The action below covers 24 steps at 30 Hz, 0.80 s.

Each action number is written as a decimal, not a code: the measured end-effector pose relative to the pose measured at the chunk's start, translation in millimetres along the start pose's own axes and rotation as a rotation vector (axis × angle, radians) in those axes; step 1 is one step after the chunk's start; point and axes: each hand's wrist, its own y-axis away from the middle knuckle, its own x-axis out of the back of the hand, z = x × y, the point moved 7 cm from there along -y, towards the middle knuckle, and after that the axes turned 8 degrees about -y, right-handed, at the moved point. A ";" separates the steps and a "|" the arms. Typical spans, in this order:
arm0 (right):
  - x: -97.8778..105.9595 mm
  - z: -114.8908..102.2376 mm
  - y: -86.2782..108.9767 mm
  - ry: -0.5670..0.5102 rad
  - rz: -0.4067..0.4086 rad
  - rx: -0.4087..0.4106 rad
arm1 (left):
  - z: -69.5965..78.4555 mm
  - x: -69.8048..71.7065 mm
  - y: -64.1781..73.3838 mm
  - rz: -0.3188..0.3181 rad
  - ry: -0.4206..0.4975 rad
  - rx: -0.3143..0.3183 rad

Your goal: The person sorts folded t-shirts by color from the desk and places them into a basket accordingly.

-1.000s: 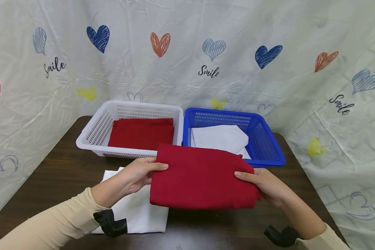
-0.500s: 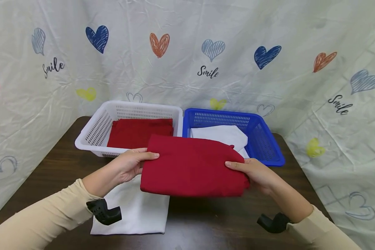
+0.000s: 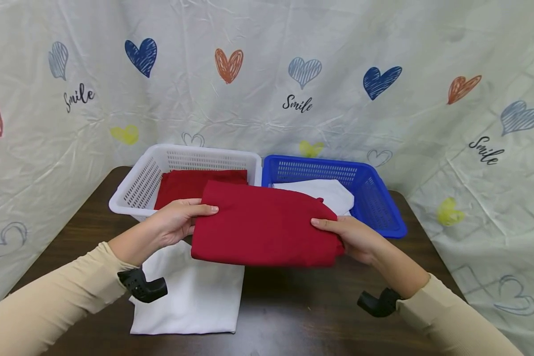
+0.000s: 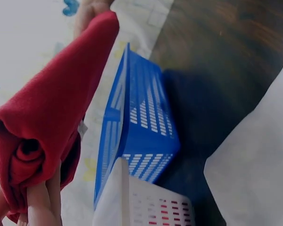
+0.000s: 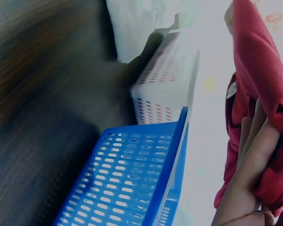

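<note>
A folded red cloth [image 3: 262, 225] is held up flat above the table, in front of the two baskets. My left hand [image 3: 173, 225] grips its left edge, thumb on top and fingers underneath. At the other end my right hand [image 3: 356, 237] pinches the right edge the same way. Layered, rolled-in folds of the cloth [image 4: 56, 103] show in the left wrist view. Behind it, the white basket [image 3: 133, 190] contains more folded red cloth [image 3: 178, 185]. In the blue basket [image 3: 376, 202] lies a folded white cloth [image 3: 333, 190], partly hidden by the held one.
On the dark wooden table [image 3: 311, 316], a folded white cloth [image 3: 191, 296] lies at the front left, below the left forearm. The two baskets stand side by side at the back. A white curtain [image 3: 258, 89] printed with hearts hangs behind them.
Both hands have carried the red cloth forward and to the left, toward the white basket. More of the white cloth on the table now shows. The baskets have stayed in place.
</note>
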 end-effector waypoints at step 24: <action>-9.4 -41.8 -49.8 0.008 0.012 -0.033 | 34.5 45.2 -20.7 0.073 -0.023 -0.025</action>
